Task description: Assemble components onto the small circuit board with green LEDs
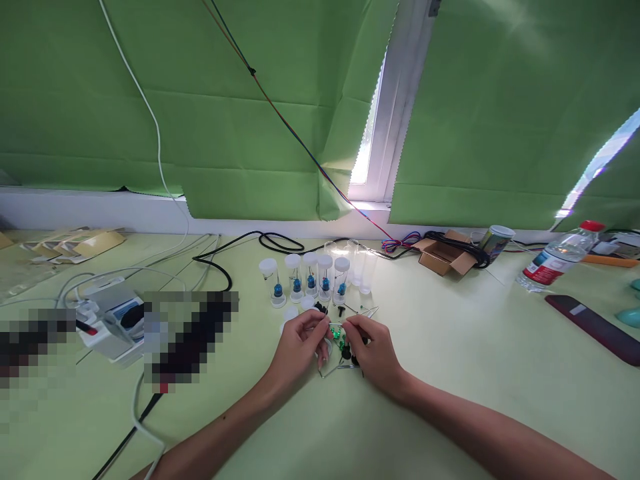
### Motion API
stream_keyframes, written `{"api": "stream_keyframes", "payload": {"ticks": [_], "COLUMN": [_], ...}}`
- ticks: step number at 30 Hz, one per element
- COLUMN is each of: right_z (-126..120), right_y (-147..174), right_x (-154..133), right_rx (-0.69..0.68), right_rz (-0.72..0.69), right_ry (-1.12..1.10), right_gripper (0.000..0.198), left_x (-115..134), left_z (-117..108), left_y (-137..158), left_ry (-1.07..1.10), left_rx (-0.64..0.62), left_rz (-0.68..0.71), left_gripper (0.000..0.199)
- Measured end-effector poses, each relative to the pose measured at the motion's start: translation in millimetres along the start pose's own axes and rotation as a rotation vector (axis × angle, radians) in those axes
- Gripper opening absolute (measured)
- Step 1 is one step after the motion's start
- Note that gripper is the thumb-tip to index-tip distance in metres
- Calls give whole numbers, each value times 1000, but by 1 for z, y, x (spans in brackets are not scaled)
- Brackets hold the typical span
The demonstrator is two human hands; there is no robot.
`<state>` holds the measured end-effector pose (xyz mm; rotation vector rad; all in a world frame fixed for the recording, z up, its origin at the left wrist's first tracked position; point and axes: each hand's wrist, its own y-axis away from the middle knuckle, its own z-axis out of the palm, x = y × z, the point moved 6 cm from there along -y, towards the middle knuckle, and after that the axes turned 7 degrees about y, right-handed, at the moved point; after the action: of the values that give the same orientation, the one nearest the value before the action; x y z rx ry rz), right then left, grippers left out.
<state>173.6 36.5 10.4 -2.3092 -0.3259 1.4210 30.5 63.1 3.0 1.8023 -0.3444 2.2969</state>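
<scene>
My left hand (301,341) is closed in a pinch on one end of a thin metal rod (337,325). The fingertips of my right hand (374,352) close on the rod's other end, so it spans the small gap between both hands. Below it on the table lie small green pieces (337,334), round black pieces (346,353) and bent thin wires (330,373), partly hidden by my fingers. Just beyond stand several clear tubes with white caps (342,263), each with a blue piece (325,285) and thin rods inside. A small black part (341,311) lies before them.
More clear tubes (367,272) stand behind on the right. An open cardboard box (440,259), a can (495,241), a water bottle (560,257) and a dark flat case (593,328) are at right. At left are a white device (113,320) and cables (220,260).
</scene>
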Motion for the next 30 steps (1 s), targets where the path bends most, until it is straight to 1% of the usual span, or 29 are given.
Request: {"api": "stream_keyframes", "payload": {"ticks": [6,13,20,26,30], "right_z": [0,0,1,0,0], "right_y": [0,1,0,0,0], "right_x": [0,1,2,2,2], "right_rx": [0,-9,-11,5,7], "right_rz": [-5,-9,11,6,-2], "right_ry": [10,15,4,8,24], "right_gripper": [29,29,31,32,32], "left_x": [3,-2,1,0,0], "left_z": [0,-3,-2,-2,-1], "left_y": [0,0,0,1,1], "left_ry": [-19,-7,-29,-15,-24], "left_rx": [18,44,37,65,44], "left_rz": [11,27,31,31,17], "left_gripper": [27,26,23,25,24]}}
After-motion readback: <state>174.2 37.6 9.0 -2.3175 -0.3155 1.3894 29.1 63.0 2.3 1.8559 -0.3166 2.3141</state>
